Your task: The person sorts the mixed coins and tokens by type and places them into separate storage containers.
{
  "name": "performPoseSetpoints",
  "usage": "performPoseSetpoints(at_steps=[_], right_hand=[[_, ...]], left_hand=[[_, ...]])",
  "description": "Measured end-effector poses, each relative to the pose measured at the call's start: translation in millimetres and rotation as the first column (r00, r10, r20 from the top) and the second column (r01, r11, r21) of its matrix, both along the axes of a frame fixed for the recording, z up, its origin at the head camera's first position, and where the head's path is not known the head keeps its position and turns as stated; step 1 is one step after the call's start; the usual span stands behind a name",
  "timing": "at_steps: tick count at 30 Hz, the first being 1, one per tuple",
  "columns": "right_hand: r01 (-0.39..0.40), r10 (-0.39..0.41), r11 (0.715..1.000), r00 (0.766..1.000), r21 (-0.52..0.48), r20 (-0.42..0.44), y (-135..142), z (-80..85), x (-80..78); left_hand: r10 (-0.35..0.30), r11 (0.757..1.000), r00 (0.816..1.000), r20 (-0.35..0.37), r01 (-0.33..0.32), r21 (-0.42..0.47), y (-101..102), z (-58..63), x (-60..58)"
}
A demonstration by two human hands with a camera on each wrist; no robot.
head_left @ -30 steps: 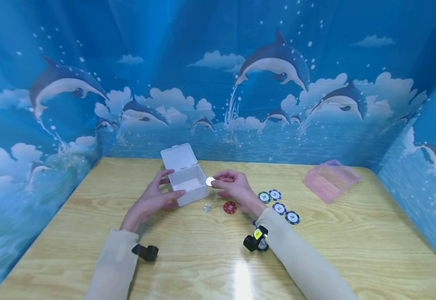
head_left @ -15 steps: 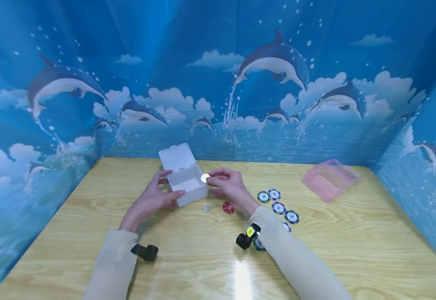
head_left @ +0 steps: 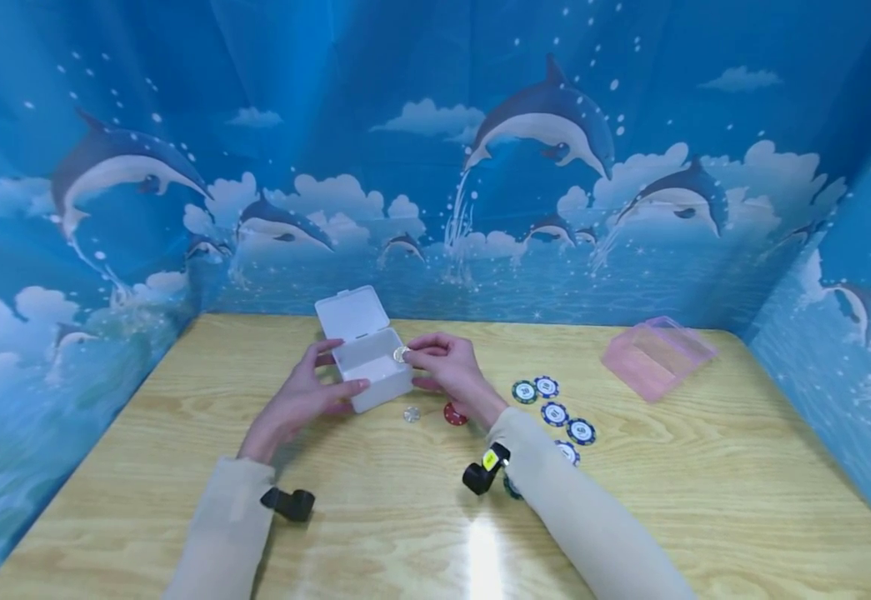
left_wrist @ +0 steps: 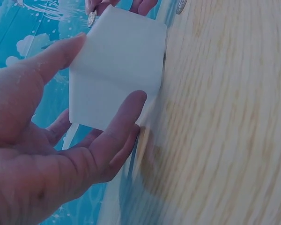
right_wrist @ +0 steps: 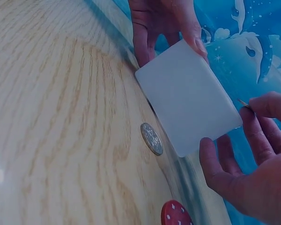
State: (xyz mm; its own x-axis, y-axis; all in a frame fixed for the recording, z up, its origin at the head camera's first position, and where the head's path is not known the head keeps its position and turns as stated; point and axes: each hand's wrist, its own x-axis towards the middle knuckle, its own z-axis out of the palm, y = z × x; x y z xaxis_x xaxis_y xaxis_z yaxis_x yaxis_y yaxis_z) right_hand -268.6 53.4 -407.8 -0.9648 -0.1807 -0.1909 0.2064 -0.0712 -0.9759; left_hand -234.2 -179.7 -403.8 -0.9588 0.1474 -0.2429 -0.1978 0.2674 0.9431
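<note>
A small white plastic box (head_left: pixel 384 392) sits toward the back of the table, its hinged lid (head_left: pixel 352 312) standing up behind it. My left hand (head_left: pixel 306 393) grips the box's left end, thumb at the front and fingers at the back. Over the right rim of the box, my right hand (head_left: pixel 452 371) pinches a silver coin (head_left: pixel 401 354) between thumb and forefinger. In the right wrist view that coin shows edge-on beside the box. Another silver coin (right_wrist: pixel 151 138) lies on the wood in front of the box. To its right is a red poker chip (head_left: pixel 454 414), partly covered by my right hand.
Several blue and green poker chips (head_left: pixel 555 414) lie right of my right forearm, with one green chip (head_left: pixel 512 488) partly hidden by the sleeve. A pink translucent container (head_left: pixel 656 358) stands at the back right. A dolphin-print curtain (head_left: pixel 435 275) hangs behind the table.
My right hand has moved left with the pinched coin, from beside the box to over its right rim. The coin's face has tilted and lost its bright glare. My left hand keeps its grip.
</note>
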Motion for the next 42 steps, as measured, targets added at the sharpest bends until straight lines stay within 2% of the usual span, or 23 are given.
performPoseSetpoints(at_steps=[11,17,31,37,42], right_hand=[[-0.015,0.015,0.999,1.0,0.031,-0.007,-1,1.5,-1.6],[-0.013,0.013,0.999,1.0,0.031,-0.008,-1,0.6,-1.6],[-0.046,0.047,0.998,0.999,0.035,-0.014,5,2.2,1.0],[-0.058,0.063,0.994,0.997,0.094,-0.048,9,3.0,0.7],[-0.105,0.125,0.977,0.987,0.184,-0.1,16,2.8,3.0]], left_hand=[[0.005,1.0,1.0,-0.001,-0.005,0.004,-2,-0.3,-1.6],[-0.019,1.0,1.0,0.005,0.019,-0.008,-2,0.3,-2.2],[-0.025,1.0,1.0,0.007,0.025,-0.006,-2,-4.3,-3.6],[-0.022,1.0,1.0,0.009,0.022,0.007,-1,-4.0,-3.7],[-0.016,1.0,1.0,0.012,0.016,0.001,-2,-3.2,-3.1]])
